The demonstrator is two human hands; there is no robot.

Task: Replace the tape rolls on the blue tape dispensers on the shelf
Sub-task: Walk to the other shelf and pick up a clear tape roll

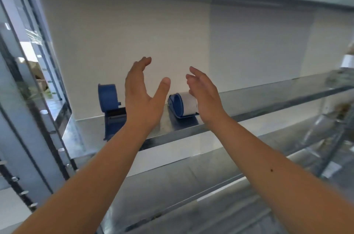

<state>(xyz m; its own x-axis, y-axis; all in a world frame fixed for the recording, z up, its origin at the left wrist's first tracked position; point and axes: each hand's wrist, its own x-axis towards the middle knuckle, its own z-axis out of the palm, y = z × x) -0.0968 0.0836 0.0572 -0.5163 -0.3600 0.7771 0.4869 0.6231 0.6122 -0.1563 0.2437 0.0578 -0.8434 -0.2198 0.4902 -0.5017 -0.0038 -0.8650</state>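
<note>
**Spotter:** Head view. What have you got?

**Me:** Both my hands are raised in front of the shelf (268, 97) and hold nothing. My left hand (141, 97) is spread wide with the thumb out. My right hand (203, 94) has its fingers loosely straight. The left dispenser (109, 103) stands upright near the shelf's left end. The right dispenser (177, 106) lies tipped over with a white roll (188, 103) on it, just behind my right hand.

**Spotter:** What worries you?

**Me:** Both dispensers sit close to the shelf's front lip. I judge a clumsy grab could push one off. The tipped one could also roll away, since it rests on its curved side. Either cutter could nick a finger.

**Spotter:** What can't you see?

**Me:** My left hand covers part of the left dispenser, so I cannot tell whether it carries a roll. I also can't tell whether my right hand touches the white roll. The shelf's right end is blurred. A white thing (348, 63) there might be a spare roll, but I can't say.
</note>
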